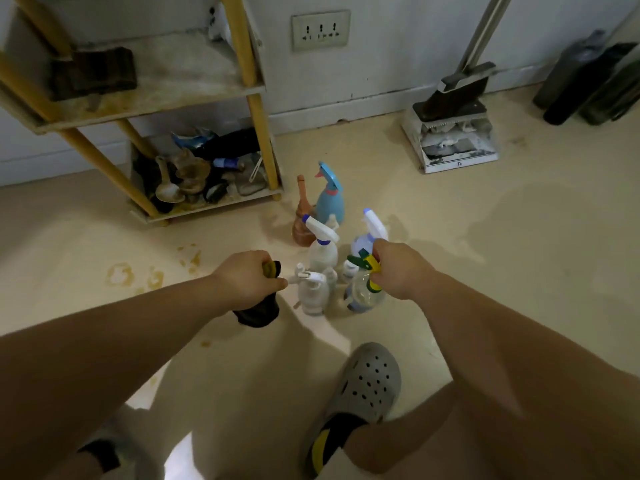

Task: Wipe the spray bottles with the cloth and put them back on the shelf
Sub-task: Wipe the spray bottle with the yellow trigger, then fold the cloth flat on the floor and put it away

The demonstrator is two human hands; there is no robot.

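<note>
Several spray bottles stand clustered on the floor in the head view. My right hand (398, 268) grips the neck of a clear bottle (365, 296) with a yellow and green spray head. My left hand (247, 280) holds a dark cloth (258, 313) with a yellow edge, just left of a small white bottle (313, 294). Behind stand a white bottle with a blue-tipped trigger (322, 247), another blue-tipped one (369, 233), a light blue bottle (330, 199) and a brown bottle (303, 220). The shelf (173, 95) stands at the upper left.
The shelf's bottom level holds clutter, with a spoon (168, 188) and dark items. A dark cloth lump (93, 72) lies on the upper level. A dustpan with broom (453, 133) leans by the wall; dark bottles (588, 81) stand far right. My grey clog (356, 393) is near.
</note>
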